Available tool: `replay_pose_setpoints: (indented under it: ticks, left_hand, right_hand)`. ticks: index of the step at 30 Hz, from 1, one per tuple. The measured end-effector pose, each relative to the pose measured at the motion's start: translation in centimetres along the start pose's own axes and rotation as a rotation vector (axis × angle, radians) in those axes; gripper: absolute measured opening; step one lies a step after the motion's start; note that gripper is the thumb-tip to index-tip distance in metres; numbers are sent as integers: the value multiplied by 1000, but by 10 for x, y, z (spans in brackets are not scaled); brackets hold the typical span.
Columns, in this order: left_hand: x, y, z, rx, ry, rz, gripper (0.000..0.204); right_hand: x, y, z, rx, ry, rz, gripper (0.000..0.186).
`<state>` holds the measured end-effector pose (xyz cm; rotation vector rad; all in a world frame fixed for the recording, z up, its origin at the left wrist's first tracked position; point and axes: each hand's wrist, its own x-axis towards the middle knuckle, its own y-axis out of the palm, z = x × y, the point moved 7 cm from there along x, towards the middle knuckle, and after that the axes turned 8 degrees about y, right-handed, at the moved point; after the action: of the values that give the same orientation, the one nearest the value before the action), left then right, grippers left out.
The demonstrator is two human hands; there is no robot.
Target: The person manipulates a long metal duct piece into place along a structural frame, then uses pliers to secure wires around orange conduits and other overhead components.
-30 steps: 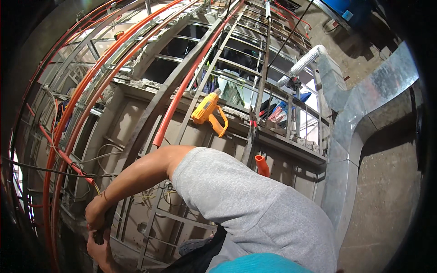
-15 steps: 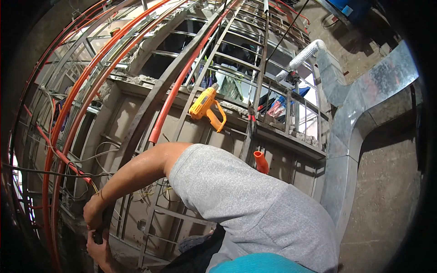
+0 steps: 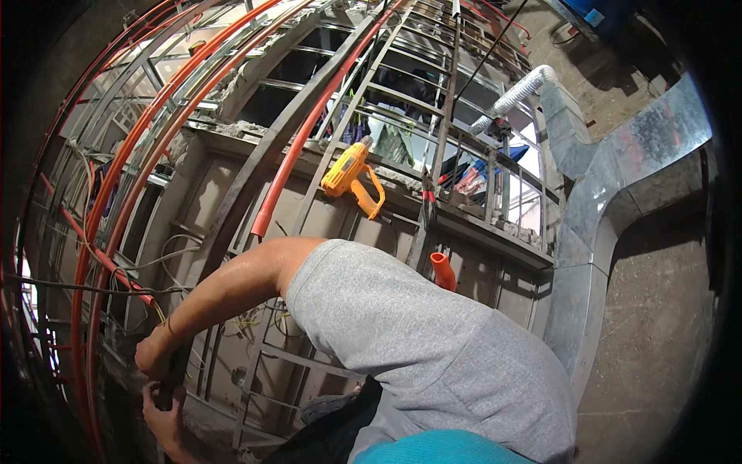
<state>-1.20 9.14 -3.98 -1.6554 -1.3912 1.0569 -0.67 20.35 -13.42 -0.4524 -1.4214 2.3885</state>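
My right arm, in a grey short sleeve, reaches across to the lower left. Its hand, my right hand (image 3: 154,354), is curled beside a dark metal bar (image 3: 224,224). What its fingers hold is hidden. Just below it my left hand (image 3: 164,424) has thumb and fingers bent round a dark piece that I cannot make out. Thin yellowish wires (image 3: 161,313) come out of a red conduit (image 3: 124,274) and run down towards my right wrist. Above my forearm, a yellow heat gun (image 3: 349,172) rests against the metal framework, nozzle up.
Orange conduits (image 3: 120,166) curve down the left side. A red pipe (image 3: 287,170) slants along the bar. A metal ladder frame (image 3: 363,100) rises ahead. A short orange tube (image 3: 442,271) stands beyond my upper arm. Grey ductwork (image 3: 591,209) and a white flexible hose (image 3: 525,89) are at right.
My two hands have shifted slightly to the left in view, still close together. The heat gun and the framework keep nearly the same places.
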Motion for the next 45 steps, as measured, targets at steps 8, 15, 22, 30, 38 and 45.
replay_pose_setpoints:
  ticks: [8,15,22,30,38,45]
  left_hand:
    - [-36,-105,-49,-221,359,-618,63]
    - [-3,-132,-191,-652,530,-662,70]
    - [8,-109,-277,-940,435,-546,77]
    - [27,-88,-308,-1042,464,-397,76]
    - [33,-75,-305,-1032,497,-333,73]
    - [38,-65,-301,-1006,518,-295,70]
  right_hand:
    - [-2,-9,31,-12,-73,64,44]
    - [-11,-2,19,-32,27,183,44]
    - [-23,-12,17,134,93,113,39]
    - [-20,-5,17,261,-106,25,47]
    - [-12,-2,15,210,-73,72,46]
    - [-1,7,24,173,-106,84,46]
